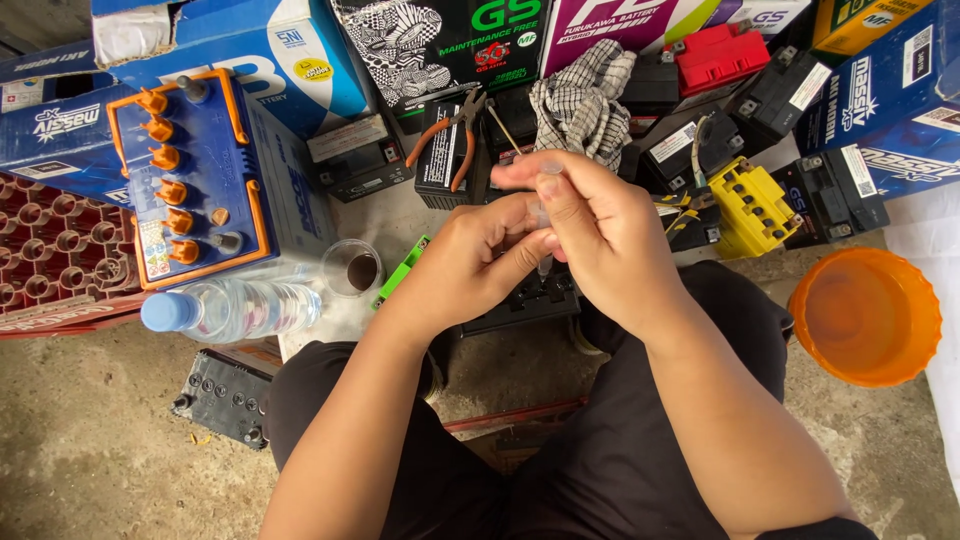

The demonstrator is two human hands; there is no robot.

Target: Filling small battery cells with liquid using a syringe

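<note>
Looks like a battery repair workshop, with work done low on a bare concrete floor (90,450). Crowded with small black motorcycle batteries (835,190), a blue car battery with orange caps (195,175) and printed battery cartons (440,45). Strewn among them: orange-handled pliers (450,135), a checked rag (580,100), an orange plastic bowl (865,315).

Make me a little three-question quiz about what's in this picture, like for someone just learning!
1. True or false: the pliers lying on a black battery have orange handles.
2. Which lies on its side by the blue battery? A) a clear water bottle B) a hammer C) a red cup
3. Fill in: the bowl on the floor at the right edge is ____.

Key:
1. True.
2. A, it has a blue cap.
3. Orange.

The left hand and right hand meet around a small clear item; what it is cannot be told.
</note>
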